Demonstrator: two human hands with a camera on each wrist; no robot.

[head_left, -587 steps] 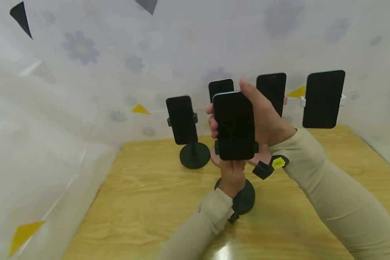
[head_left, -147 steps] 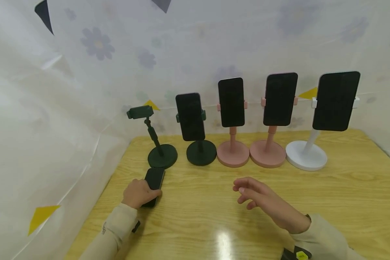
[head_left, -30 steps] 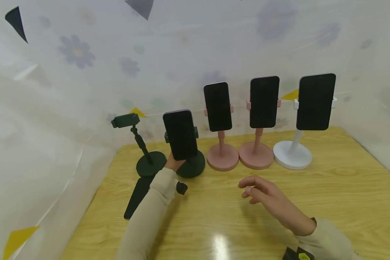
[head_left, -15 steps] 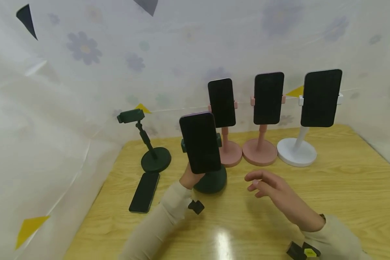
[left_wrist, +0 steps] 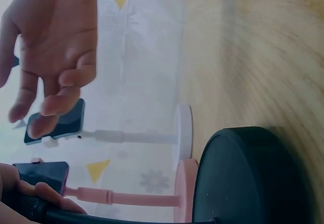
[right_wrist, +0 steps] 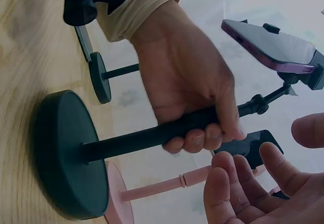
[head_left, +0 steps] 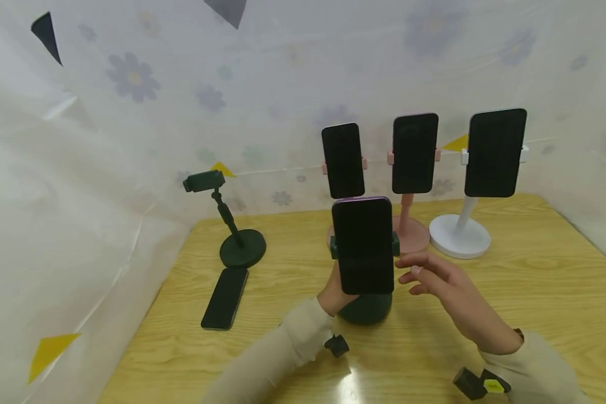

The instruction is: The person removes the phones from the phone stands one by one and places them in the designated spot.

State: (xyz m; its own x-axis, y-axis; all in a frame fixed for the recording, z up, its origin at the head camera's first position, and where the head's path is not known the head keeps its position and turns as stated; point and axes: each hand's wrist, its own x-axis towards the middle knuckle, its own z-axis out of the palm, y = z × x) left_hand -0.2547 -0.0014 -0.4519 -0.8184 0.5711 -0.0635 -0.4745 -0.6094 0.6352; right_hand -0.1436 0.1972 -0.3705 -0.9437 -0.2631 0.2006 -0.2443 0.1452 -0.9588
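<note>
Left hand [right_wrist: 187,79] and right hand [head_left: 449,294] differ: the left is wrapped round the pole of a loaded dark green stand [right_wrist: 124,144], while the right holds nothing, its fingers loosely bent just beside the clip. Under them spreads the wooden table [head_left: 171,342]. Along its far edge stand a white stand [head_left: 459,235] toward the far right corner, two pink stands, one [head_left: 414,233] partly covered by the held phone, and, toward the far left corner, a bare green stand [head_left: 225,215]. The gripped stand is over the middle of the table, well in from the far edge; whether its base touches the wood I cannot tell. Its clip carries a purple-edged phone [head_left: 365,247]; another phone [head_left: 224,299] lies flat near the left edge. This looks like positioning the loaded stand; the next move probably calls for a firm left grip while the right fingers close on phone or clip [head_left: 395,243].
</note>
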